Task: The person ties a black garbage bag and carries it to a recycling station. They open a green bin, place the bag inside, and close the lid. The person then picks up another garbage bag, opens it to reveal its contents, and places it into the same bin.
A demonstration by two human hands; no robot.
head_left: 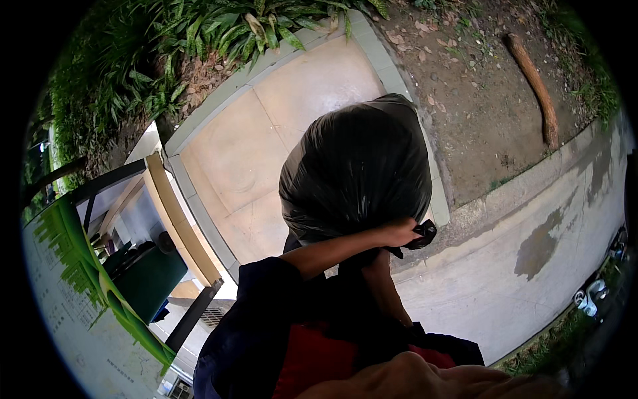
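A full black garbage bag (359, 169), round and bulging, is in front of me above the paving. Its plastic gathers into pleats toward my side. My left hand (400, 233) reaches across from the left, closed around the bag's bunched neck, and a crumpled black end (424, 235) sticks out to the right of the fist. My right hand (377, 261) is just below my left wrist, against the near side of the bag. Black plastic and the left forearm hide its fingers, so I cannot tell their grip.
Beige paving (246, 146) with a grey-green border lies beneath the bag. Leafy plants (226, 30) grow beyond it. A log (535, 90) rests on soil at right, above a concrete path (478, 286). At left stand a green bin (149, 272) and a printed panel (63, 299).
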